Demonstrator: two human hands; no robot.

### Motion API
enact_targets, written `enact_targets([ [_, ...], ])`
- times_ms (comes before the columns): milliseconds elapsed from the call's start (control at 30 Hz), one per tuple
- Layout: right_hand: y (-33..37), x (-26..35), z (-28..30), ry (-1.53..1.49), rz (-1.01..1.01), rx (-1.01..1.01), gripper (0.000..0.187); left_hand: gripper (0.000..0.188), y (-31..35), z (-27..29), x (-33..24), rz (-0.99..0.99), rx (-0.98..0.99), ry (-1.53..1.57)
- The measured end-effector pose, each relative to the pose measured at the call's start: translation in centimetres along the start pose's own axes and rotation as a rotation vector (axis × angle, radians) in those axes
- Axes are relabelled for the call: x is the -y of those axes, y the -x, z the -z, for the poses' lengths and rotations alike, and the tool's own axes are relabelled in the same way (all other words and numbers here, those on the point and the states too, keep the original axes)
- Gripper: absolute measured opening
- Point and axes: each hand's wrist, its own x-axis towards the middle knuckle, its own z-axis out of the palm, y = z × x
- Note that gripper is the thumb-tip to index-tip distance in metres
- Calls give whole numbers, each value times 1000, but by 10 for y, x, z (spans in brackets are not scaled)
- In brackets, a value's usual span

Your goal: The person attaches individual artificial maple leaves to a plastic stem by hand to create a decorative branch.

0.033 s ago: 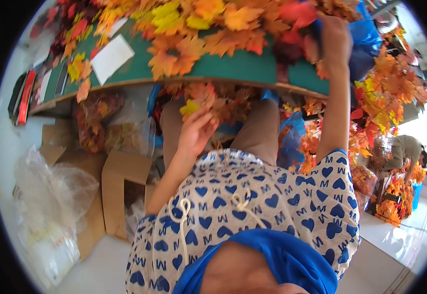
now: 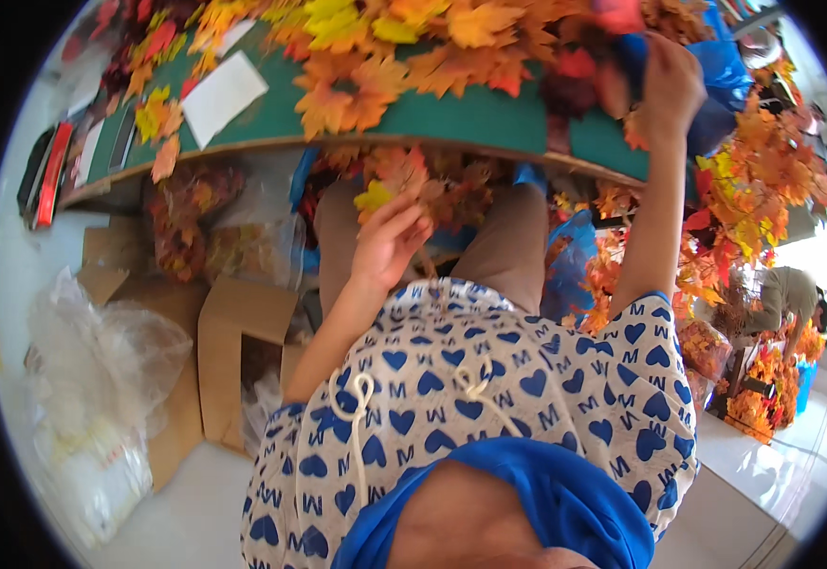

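My left hand (image 2: 395,237) is over my lap, its fingers closed on the stem end of an artificial maple leaf sprig (image 2: 400,174) in yellow and pinkish orange. My right hand (image 2: 671,85) is reached out over the far right of the green table, fingers bent together beside a dark blue bag (image 2: 709,125). Blurred red leaves (image 2: 617,14) lie close to its fingertips, and what it grips, if anything, is too smeared to make out. Orange and yellow artificial maple leaves (image 2: 355,93) spread across the table next to it.
The green table (image 2: 489,123) has a curved-looking front edge above my knees. A white card (image 2: 225,100) and a red and black box (image 2: 51,175) lie at its left. Open cardboard boxes (image 2: 243,327) and clear plastic bags (image 2: 101,379) stand at lower left. Another person (image 2: 786,294) bends over at far right.
My right hand has shifted slightly right and down, with the blurred red leaves near it moving too. My left hand keeps its hold on the sprig. The whole view has shifted slightly.
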Motion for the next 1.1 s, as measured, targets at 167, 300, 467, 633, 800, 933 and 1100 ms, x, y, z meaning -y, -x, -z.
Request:
enact_targets([
  [167,90,125,33,-1250,-1156,244,14,35,3,-29,3,-149,12,-194],
  [300,150,212,42,-1593,-1557,353,15,31,3,-43,4,-234,-35,-291],
  [467,166,238,41,-1822,-1771,284,10,32,5,-47,12,-262,-44,-282],
  [633,174,242,39,-1876,-1797,328,14,32,5,-43,12,-303,-60,-258],
  [800,179,241,37,-1923,-1769,290,13,30,2,-41,13,-293,-48,-257],
  [933,178,242,36,-1920,-1755,299,12,29,0,-40,14,-295,-56,-259],
  [1100,178,247,37,-1887,-1808,273,8,28,-1,-39,14,-299,-75,-255],
])
